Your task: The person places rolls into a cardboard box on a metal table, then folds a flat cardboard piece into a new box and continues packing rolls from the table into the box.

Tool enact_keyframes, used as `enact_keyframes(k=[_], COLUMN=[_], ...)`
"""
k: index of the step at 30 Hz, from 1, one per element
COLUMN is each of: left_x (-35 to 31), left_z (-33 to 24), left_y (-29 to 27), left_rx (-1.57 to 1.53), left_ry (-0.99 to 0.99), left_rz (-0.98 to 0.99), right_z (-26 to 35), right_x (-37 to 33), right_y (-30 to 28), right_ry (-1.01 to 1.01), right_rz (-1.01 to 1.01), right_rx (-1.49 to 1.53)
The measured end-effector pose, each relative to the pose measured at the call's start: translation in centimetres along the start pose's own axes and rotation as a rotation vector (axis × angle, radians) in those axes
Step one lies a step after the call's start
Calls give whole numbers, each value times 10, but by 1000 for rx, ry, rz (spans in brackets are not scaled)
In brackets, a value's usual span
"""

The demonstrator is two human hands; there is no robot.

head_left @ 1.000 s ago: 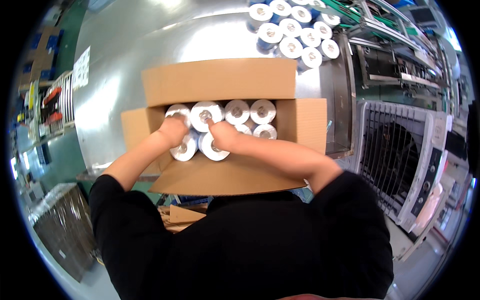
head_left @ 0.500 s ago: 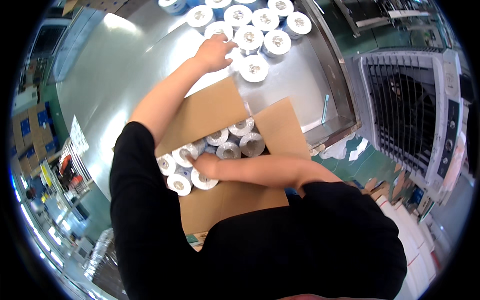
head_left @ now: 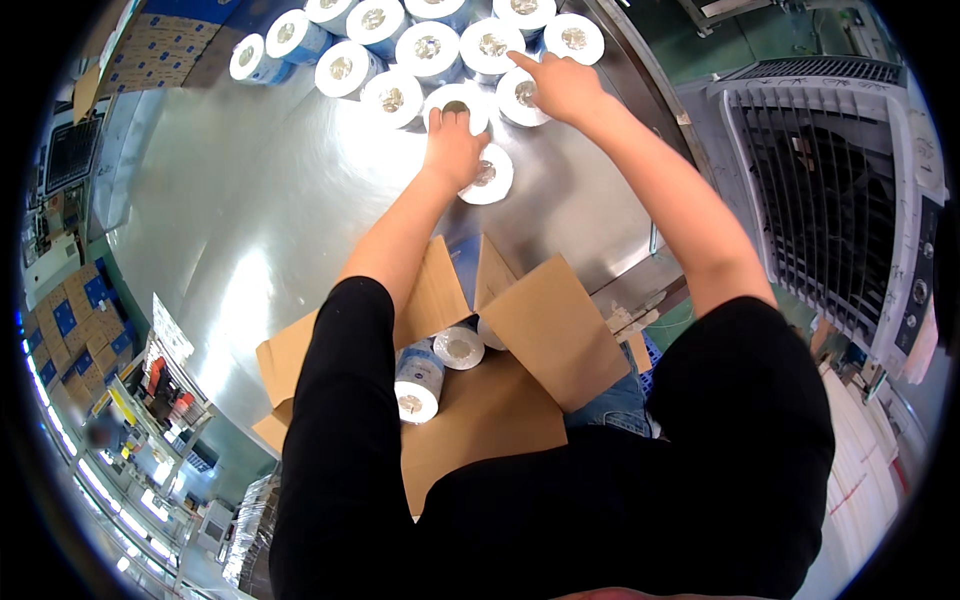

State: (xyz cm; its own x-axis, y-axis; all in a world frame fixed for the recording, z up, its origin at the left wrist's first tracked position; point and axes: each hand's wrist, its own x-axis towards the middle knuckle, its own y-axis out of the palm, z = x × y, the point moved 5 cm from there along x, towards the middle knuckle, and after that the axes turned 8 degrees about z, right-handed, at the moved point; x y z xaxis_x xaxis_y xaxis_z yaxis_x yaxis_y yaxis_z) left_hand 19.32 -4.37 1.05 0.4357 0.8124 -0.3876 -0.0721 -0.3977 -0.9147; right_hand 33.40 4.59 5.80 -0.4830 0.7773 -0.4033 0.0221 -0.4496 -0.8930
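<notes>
White rolls wrapped in clear film with blue-printed sides stand grouped on a metal table (head_left: 240, 200). My left hand (head_left: 455, 152) bends its fingers over the top of one wrapped roll (head_left: 462, 100), its thumb at the side. Close under that palm stands another roll (head_left: 492, 178). My right hand (head_left: 570, 88) reaches over a roll (head_left: 518, 98) at the group's right side, index finger stretched toward a neighbouring roll (head_left: 487, 45); its other fingers are partly hidden. Near my body, an open cardboard box (head_left: 490, 425) holds more rolls (head_left: 418, 385), partly covered by its flaps and my left arm.
A raised metal edge (head_left: 650, 90) bounds the table on the right. Beyond it stands a large grey air cooler (head_left: 820, 190). The box's right flap (head_left: 557, 335) sticks up and outward. Printed cartons (head_left: 165, 50) are at the far left.
My right hand has left the rolls in the box and reached out to the far group. My left hand has shifted onto a nearer roll. The view has tilted, showing more of the group.
</notes>
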Motion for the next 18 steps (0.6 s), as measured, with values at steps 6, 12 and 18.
enact_keyframes(k=[6, 12, 18], left_x=[-16, -111, -293], left_z=[26, 70, 59], left_y=[-25, -184, -208], left_rx=[-152, -750, -1299], left_ry=[36, -15, -320], left_rz=[239, -172, -281], right_z=[-6, -5, -8], right_x=[53, 37, 11], right_y=[28, 42, 52], right_ry=[-108, -109, 1], right_rz=[379, 279, 63], right_rx=[159, 222, 493])
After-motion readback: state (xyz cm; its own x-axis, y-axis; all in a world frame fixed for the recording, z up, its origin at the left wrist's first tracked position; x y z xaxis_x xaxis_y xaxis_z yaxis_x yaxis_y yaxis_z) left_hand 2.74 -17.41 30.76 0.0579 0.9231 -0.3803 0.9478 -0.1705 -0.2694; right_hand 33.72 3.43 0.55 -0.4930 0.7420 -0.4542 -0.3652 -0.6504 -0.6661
